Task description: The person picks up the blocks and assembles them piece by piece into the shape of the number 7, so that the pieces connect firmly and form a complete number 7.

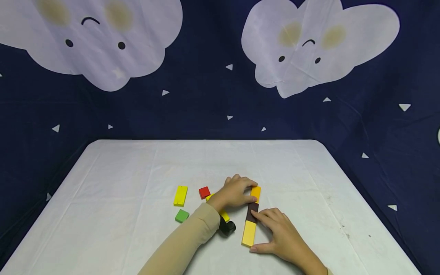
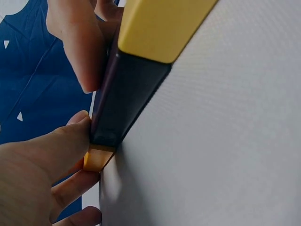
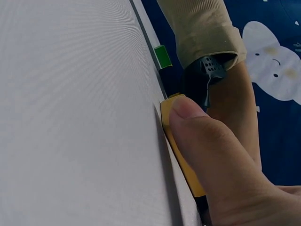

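Three blocks form an end-to-end row on the white table: an orange block [image 1: 256, 192] at the far end, a dark brown block [image 1: 252, 212] in the middle and a pale yellow block [image 1: 249, 233] nearest. My left hand [image 1: 233, 193] pinches the orange block, thumb on its near left side and fingers at its far end. On the row's right side is my right hand [image 1: 285, 235], its thumb at the yellow block's near end and its index finger reaching the brown block. In the right wrist view the thumb [image 3: 211, 141] covers part of the yellow block [image 3: 182, 157].
Left of the row lie a bright yellow block [image 1: 180, 196], a red block [image 1: 204, 192] and a green block [image 1: 181, 215]. Another yellow block [image 1: 225, 215] is partly hidden under the left forearm. A black wrist camera [image 1: 227, 227] sits at the left cuff.
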`<action>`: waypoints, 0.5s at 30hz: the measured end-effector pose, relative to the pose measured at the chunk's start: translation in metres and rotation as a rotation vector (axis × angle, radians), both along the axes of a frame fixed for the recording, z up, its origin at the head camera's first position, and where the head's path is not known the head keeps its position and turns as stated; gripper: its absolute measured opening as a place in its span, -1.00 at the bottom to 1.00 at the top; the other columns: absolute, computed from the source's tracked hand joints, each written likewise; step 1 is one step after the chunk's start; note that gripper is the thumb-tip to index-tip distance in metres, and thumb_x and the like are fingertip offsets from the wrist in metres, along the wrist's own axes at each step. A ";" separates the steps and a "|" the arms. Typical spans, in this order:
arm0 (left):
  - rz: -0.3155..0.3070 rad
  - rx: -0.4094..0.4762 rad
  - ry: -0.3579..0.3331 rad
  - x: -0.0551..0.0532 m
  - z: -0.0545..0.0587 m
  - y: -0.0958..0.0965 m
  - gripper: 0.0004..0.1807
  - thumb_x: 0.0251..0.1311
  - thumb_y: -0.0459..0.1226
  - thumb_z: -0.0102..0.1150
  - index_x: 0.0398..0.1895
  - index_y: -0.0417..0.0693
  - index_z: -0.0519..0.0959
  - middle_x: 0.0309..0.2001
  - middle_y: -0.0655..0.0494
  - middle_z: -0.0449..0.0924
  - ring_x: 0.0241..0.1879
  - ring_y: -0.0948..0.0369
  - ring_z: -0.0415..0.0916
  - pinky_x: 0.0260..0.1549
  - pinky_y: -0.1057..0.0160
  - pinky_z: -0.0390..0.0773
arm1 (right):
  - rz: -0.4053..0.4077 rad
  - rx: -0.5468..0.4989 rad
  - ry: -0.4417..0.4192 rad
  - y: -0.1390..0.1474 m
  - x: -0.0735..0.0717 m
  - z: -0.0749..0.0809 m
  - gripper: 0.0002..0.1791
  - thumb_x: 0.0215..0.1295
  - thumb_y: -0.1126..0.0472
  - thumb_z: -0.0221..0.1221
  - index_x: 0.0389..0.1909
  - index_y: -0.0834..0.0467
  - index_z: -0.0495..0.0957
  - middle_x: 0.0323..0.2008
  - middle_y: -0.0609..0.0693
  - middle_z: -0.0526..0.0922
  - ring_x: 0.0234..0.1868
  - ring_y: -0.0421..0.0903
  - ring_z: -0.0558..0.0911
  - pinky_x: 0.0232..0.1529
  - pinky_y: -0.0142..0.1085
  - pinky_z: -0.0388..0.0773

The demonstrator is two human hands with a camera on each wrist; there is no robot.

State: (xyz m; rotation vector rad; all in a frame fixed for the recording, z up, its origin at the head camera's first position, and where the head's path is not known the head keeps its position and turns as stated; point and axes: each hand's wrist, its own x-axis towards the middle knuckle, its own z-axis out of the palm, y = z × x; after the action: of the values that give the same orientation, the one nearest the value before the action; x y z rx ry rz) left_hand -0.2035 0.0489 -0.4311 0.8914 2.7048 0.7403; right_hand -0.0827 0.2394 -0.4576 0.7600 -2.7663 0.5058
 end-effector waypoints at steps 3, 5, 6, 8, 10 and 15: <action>0.002 0.000 0.000 0.001 0.000 0.000 -0.44 0.26 0.09 0.24 0.30 0.20 0.51 0.27 0.31 0.53 0.10 0.26 0.36 -0.05 0.28 0.20 | 0.005 0.000 0.010 0.000 0.000 0.000 0.05 -0.24 -0.58 0.30 0.29 -0.06 0.52 0.02 -0.39 0.53 0.07 -0.34 0.43 0.02 -0.19 0.46; 0.002 0.001 0.000 0.001 0.000 0.000 -0.44 0.26 0.08 0.24 0.30 0.20 0.51 0.27 0.30 0.53 0.10 0.25 0.35 -0.05 0.28 0.20 | 0.007 -0.001 0.014 0.000 0.000 0.000 0.05 -0.24 -0.58 0.30 0.29 -0.06 0.52 0.02 -0.38 0.53 0.07 -0.34 0.43 0.02 -0.19 0.46; 0.002 0.003 -0.002 0.001 0.000 0.000 -0.44 0.26 0.08 0.24 0.30 0.20 0.51 0.27 0.30 0.53 0.11 0.25 0.35 -0.05 0.27 0.20 | 0.008 -0.001 0.015 0.000 0.000 0.000 0.05 -0.24 -0.58 0.30 0.29 -0.06 0.52 0.02 -0.39 0.53 0.07 -0.34 0.43 0.02 -0.19 0.46; 0.003 0.005 -0.002 0.001 0.000 0.000 -0.44 0.26 0.08 0.24 0.30 0.20 0.51 0.27 0.30 0.53 0.11 0.25 0.35 -0.04 0.27 0.20 | 0.009 -0.003 0.015 0.000 0.000 0.000 0.05 -0.24 -0.58 0.30 0.29 -0.06 0.52 0.02 -0.38 0.53 0.07 -0.34 0.43 0.02 -0.19 0.45; 0.003 0.007 0.002 0.001 0.000 0.001 -0.45 0.26 0.08 0.24 0.30 0.20 0.51 0.27 0.30 0.53 0.11 0.25 0.36 -0.04 0.27 0.20 | 0.008 -0.002 0.014 0.000 0.000 0.000 0.05 -0.24 -0.58 0.30 0.29 -0.06 0.52 0.02 -0.38 0.53 0.07 -0.33 0.44 0.03 -0.18 0.45; 0.006 -0.002 0.013 0.002 -0.001 0.002 -0.45 0.27 0.08 0.23 0.31 0.21 0.50 0.28 0.30 0.52 0.13 0.24 0.36 -0.05 0.27 0.21 | 0.004 0.000 0.004 0.000 0.000 0.001 0.05 -0.24 -0.58 0.30 0.29 -0.07 0.51 0.02 -0.37 0.54 0.08 -0.33 0.43 0.03 -0.17 0.46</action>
State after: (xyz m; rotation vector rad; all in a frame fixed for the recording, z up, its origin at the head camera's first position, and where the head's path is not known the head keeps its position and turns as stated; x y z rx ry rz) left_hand -0.2019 0.0506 -0.4320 0.8906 2.7201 0.7358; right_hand -0.0822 0.2392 -0.4566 0.7658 -2.7619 0.5043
